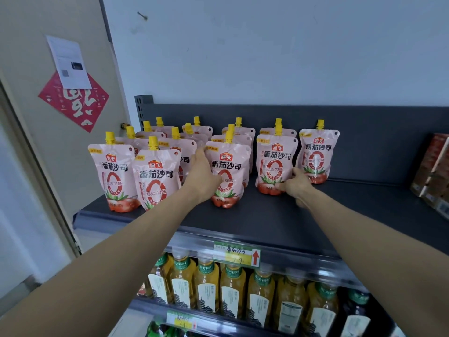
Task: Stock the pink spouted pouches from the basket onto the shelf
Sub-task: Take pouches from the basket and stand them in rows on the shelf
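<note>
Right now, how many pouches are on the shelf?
14 pouches, in five columns from the left: four, four, three at the left hand, two at the right hand, one far right. Others may be hidden behind.

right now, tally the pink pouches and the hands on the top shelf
pink pouches: 14
hands: 2, the left hand and the right hand
total: 16

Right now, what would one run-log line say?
stage: stocking | left hand grips middle pouch | right hand touches next pouch, grip unclear | shelf partly stocked
</note>
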`<state>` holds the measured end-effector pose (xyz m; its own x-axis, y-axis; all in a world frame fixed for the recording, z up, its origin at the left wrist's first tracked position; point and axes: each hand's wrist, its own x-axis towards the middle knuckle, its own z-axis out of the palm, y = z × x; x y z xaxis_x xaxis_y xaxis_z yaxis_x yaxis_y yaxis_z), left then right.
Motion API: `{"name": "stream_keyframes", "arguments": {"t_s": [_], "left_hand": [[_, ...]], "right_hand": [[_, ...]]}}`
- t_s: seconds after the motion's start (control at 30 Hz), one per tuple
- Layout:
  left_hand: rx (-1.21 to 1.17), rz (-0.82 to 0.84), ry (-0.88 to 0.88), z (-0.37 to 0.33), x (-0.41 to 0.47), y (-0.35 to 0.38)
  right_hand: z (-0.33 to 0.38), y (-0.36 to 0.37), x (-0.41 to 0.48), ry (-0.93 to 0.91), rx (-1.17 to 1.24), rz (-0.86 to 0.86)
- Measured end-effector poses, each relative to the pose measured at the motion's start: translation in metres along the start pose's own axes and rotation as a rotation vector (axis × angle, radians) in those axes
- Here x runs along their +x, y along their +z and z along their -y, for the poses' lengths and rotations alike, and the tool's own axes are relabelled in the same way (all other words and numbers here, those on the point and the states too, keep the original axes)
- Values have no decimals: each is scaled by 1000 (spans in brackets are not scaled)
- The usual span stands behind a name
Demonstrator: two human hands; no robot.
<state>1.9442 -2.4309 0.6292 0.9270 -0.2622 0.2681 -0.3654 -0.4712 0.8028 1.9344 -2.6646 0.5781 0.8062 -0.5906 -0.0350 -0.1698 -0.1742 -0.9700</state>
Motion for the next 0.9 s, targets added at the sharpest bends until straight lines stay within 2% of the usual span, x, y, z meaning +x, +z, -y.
{"name": "stream_keyframes", "arguments": {"t_s": [0.17, 0.47, 0.7, 0.9], "left_hand": [[104, -134, 92, -13, -12, -3], [133, -85, 154, -26, -24, 6], [101, -25, 185, -30, -35, 15], [124, 92, 327, -30, -58, 26]], "right_hand": [[0, 0, -5, 13, 71, 7], [3, -7, -13, 7, 49, -18], [11, -14, -40, -88, -161, -149], [22, -19, -104, -299, -374, -92]]}}
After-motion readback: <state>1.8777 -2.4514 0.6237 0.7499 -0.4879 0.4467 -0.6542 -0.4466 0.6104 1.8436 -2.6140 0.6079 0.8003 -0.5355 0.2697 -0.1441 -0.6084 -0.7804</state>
